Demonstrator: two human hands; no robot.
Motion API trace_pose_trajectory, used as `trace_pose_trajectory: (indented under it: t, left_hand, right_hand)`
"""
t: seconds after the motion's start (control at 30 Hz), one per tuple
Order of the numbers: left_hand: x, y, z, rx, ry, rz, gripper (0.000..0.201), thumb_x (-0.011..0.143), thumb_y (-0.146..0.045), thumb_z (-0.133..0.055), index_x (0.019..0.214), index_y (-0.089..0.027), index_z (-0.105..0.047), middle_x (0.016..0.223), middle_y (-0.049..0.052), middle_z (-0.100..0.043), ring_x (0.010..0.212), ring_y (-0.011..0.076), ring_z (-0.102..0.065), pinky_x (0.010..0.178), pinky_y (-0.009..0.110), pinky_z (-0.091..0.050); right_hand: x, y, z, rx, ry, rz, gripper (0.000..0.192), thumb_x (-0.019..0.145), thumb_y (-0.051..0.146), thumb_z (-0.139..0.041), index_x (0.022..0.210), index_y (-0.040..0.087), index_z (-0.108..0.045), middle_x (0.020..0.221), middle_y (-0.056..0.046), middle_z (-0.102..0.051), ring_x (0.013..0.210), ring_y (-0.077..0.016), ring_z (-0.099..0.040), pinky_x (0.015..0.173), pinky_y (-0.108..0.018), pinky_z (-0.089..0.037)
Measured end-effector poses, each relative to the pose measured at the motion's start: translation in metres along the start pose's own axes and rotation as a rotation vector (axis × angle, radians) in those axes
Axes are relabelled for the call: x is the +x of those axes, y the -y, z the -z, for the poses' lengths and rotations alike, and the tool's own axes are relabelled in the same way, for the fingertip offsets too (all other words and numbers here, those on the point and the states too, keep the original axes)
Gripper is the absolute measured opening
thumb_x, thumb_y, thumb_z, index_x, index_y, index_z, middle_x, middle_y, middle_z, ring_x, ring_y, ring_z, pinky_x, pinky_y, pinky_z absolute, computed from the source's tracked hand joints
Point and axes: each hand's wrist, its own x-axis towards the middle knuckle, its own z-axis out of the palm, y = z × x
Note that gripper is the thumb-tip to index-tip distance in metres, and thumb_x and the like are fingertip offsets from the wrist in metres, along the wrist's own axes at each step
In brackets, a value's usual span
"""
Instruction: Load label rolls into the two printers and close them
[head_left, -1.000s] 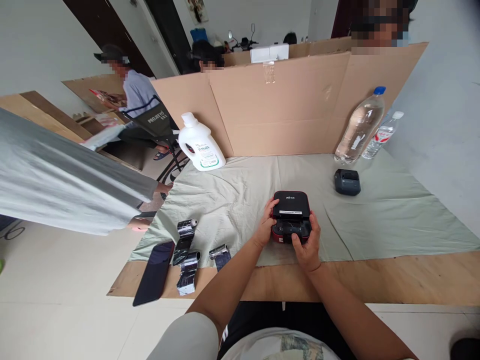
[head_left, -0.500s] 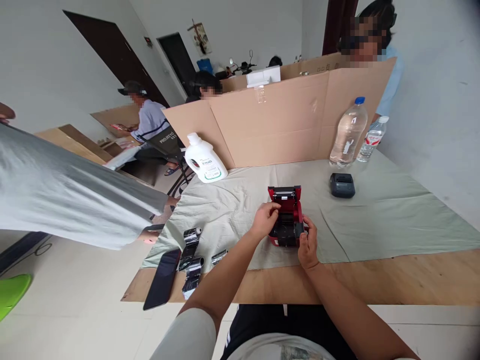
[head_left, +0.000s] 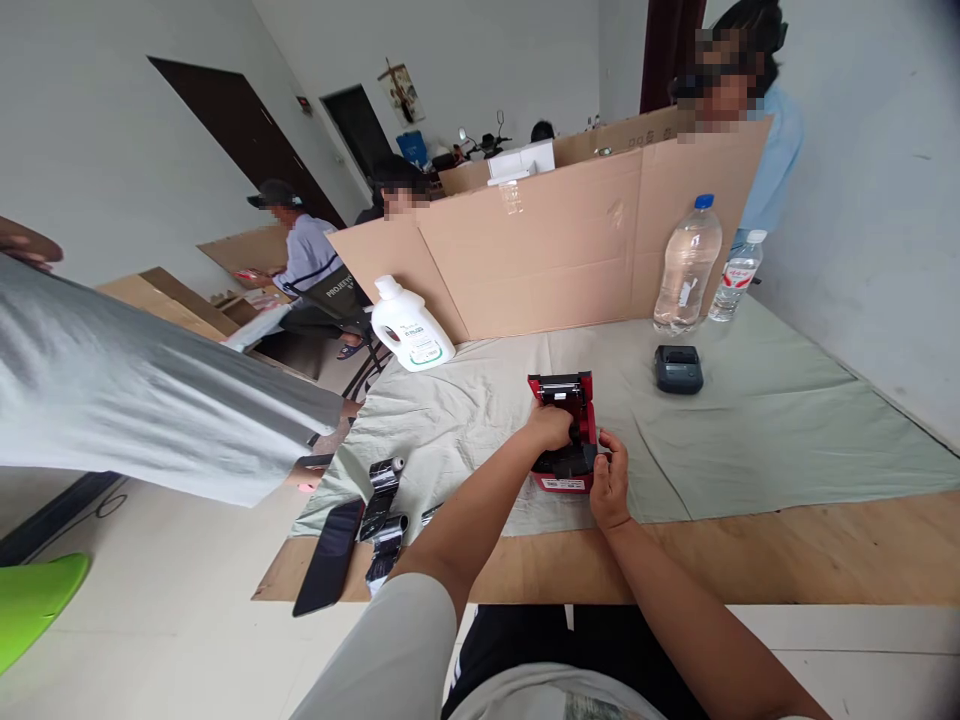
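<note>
We see our left hand (head_left: 551,428) reaching down into a red and black device (head_left: 561,463), which stands on the pale green cloth (head_left: 480,410) in front of us, near the middle of the table. The lid (head_left: 561,385) of this device is raised at the far side, and a label is visible on its front face. The fingers of the left hand are hidden inside the body, so we cannot tell if they are gripping something. Our right hand (head_left: 611,482) is against the right side of the device, with thumb and fingers slightly bent; whether it grips firmly, we cannot tell. Farther to the right lies a small dark device (head_left: 679,369), and behind it stand a large bottle with blue cap (head_left: 686,265) and a smaller bottle with white cap (head_left: 739,275), near the cardboard panel (head_left: 547,250). At the left end of this panel there is a white jug (head_left: 412,330). To the left of our left forearm we find shiny dark rolls (head_left: 386,472) with loose strips, and just beside them a flat black slab (head_left: 330,555).
</note>
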Motion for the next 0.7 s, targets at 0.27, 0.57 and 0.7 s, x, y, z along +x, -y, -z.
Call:
trace_pose_trajectory:
  t: [0.27, 0.57, 0.7]
  left_hand:
    - [-0.017, 0.011, -0.013, -0.379, -0.212, -0.022, 0.035, 0.077, -0.023, -0.067, 0.11, -0.018, -0.057, 0.107, 0.008, -0.067, 0.105, 0.0247, -0.06, 0.099, 0.038, -0.037]
    - [-0.083, 0.101, -0.037, -1.352, -0.162, -0.071, 0.038, 0.072, -0.032, -0.071, 0.104, -0.015, -0.057, 0.098, 0.006, -0.064, 0.079, 0.0139, -0.059, 0.062, 0.022, -0.045]
    - [-0.119, 0.172, -0.054, -1.084, -0.109, 0.231, 0.042, 0.074, -0.034, -0.067, 0.111, -0.016, -0.06, 0.104, 0.006, -0.066, 0.081, 0.015, -0.061, 0.059, 0.02, -0.044]
  right_hand:
    - [0.002, 0.0, 0.003, 0.017, 0.002, -0.01, 0.041, 0.094, 0.043, -0.033, 0.122, 0.017, -0.048, 0.125, -0.015, -0.052, 0.113, -0.0236, -0.052, 0.094, -0.046, -0.044]
    - [0.001, 0.0, 0.006, -0.018, 0.003, -0.097, 0.052, 0.092, 0.053, -0.033, 0.122, 0.014, -0.05, 0.124, -0.014, -0.053, 0.116, -0.0265, -0.051, 0.101, -0.05, -0.038]
    - [0.0, -0.001, 0.005, -0.065, -0.01, -0.11, 0.062, 0.091, 0.059, -0.03, 0.123, 0.011, -0.052, 0.123, -0.017, -0.054, 0.114, -0.0289, -0.053, 0.1, -0.051, -0.04]
